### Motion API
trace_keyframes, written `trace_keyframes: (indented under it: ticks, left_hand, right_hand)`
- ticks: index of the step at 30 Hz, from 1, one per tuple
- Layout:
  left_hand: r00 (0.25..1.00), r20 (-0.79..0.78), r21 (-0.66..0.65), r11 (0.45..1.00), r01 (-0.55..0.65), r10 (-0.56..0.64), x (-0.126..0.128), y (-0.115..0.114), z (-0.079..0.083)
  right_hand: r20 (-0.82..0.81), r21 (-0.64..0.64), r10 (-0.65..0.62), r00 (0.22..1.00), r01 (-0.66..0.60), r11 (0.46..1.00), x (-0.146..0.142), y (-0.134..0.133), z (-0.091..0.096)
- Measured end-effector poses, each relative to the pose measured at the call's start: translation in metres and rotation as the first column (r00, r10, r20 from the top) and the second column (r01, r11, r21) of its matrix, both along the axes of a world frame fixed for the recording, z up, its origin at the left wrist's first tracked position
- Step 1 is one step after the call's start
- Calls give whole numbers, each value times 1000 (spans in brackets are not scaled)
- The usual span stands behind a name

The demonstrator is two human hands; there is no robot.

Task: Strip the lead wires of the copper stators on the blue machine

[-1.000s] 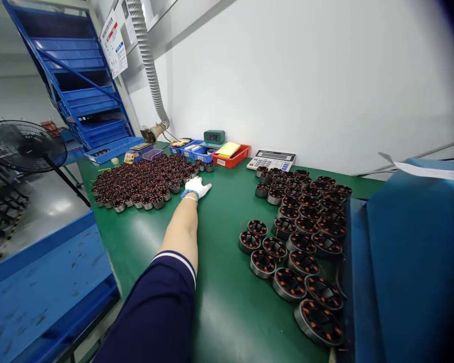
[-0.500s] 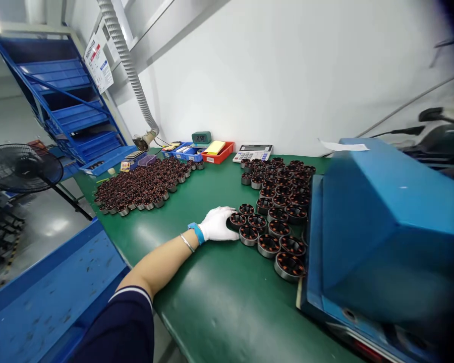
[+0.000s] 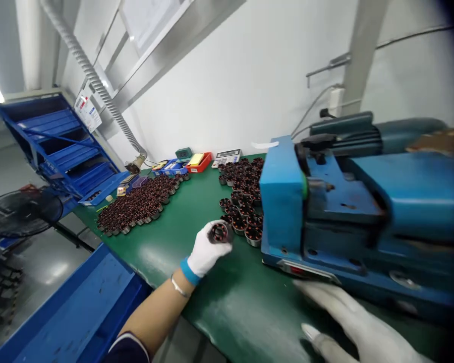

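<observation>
My left hand (image 3: 205,249), in a white glove with a blue cuff, is closed around a round stator with copper windings (image 3: 218,233), held just above the green table mat (image 3: 227,292). It sits at the near end of a group of larger stators (image 3: 242,194) laid out beside a blue machine (image 3: 348,212). My right hand (image 3: 348,325), also gloved and blurred, lies low at the front right with fingers stretched out toward the left, holding nothing, just in front of the machine's base.
A dense patch of smaller stators (image 3: 138,204) covers the far left of the mat. Small bins (image 3: 196,162), a calculator (image 3: 227,157) and a clock (image 3: 183,153) line the wall. A blue shelf rack (image 3: 60,146), a fan (image 3: 20,212) and a blue bin (image 3: 68,312) stand left.
My left hand left the far patch of small stators, came to the near group, and now has lifted one stator. The view swung right, bringing the machine and my right hand in.
</observation>
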State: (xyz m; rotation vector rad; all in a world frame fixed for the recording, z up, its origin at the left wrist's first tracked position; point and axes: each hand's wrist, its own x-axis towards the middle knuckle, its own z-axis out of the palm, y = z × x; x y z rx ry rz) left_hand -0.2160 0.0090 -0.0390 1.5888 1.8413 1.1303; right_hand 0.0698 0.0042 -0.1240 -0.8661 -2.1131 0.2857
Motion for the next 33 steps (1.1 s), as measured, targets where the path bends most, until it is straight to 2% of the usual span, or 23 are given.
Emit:
trace_keyframes:
  ticks: [1,2,3,5,9,11,12,15,18,21,24,26,28,30,33]
  left_hand:
    - [996,52,-18,998,68,-67,16,-15,3]
    - [965,209,-14,987,162,-156,33,-27,5]
    - [916,326,-8,969,248,-232,51,-36,6]
    - [817,450,55,924,378,-361,82,-46,6]
    - [668,502,231,829,509,-549,124,-31,6]
    - [620,530,246,805,541,-578,137,-18,15]
    - [638,525,226,815,533,-563,142,-14,21]
    - [786,429,142,892,428,-445,159,-7,44]
    - [858,361,123,931,345,-366,169,-3,59]
    - [872,397,207,954,218,-286,167,4,64]
    - [830,502,248,959,134,-245,160,7,59]
    - [853,458,161,967,199,-251,162,4,51]
    - [883,343,90,947,310,-321,170,1,44]
    - [876,277,106,919,380,-394,180,0,39]
    - [849,304,112,901,419,-432,195,6,42]
  right_hand:
    - [5,4,0,1000,0,1000,-1,-4,8]
    - [-15,9,-16,1000,16,1000,-2,-7,17]
    - [-53,16,-23,998,24,1000,-2,-11,26]
    - [-98,46,16,995,-12,999,-2,-14,40]
    - [-238,22,-97,966,105,994,8,-11,51]
    - [-279,46,-124,952,142,989,14,-5,54]
    - [-298,64,-131,945,157,986,17,-2,56]
    - [-361,85,-167,917,211,974,20,5,59]
    - [-391,80,-159,907,205,975,21,7,62]
    - [-373,22,-145,916,165,986,22,5,63]
    - [-358,-106,-227,906,202,974,21,3,64]
    - [-383,-168,-280,880,232,958,20,4,64]
    - [-427,-212,-316,847,246,946,22,7,65]
    - [-453,-242,-359,816,274,931,25,12,67]
    - [-424,-278,-413,806,318,906,33,20,73]
